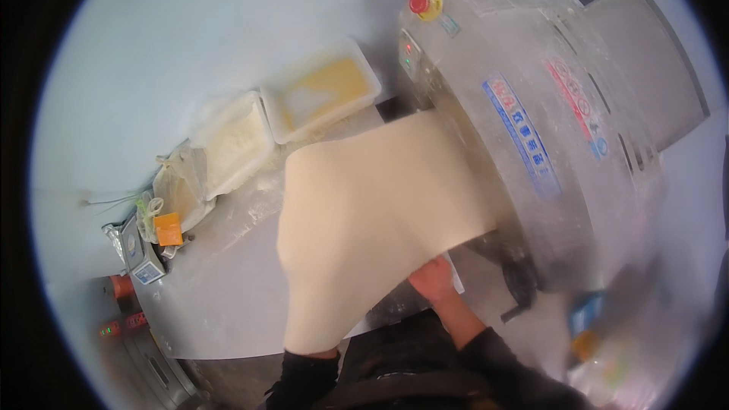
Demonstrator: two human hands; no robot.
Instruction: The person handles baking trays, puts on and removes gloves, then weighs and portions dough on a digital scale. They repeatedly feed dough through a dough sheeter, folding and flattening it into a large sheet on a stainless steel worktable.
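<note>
A wide, smooth, pale sheet of dough stretches from the steel dough sheeter on the right down toward me. My left hand is beneath the sheet's near left end; only the wrist and dark sleeve show, and its fingers are covered. At the sheet's lower right edge is my right hand, close to the machine's front. Its fingertips are tucked out of sight by the dough, so their grip cannot be made out. A small white edge shows just beside this hand.
White tubs, one with yellow meal and one with pale flour, stand along the wall. Left of them are a plastic bag, an orange box and a scale. A red stop button tops the machine; a crank juts below.
</note>
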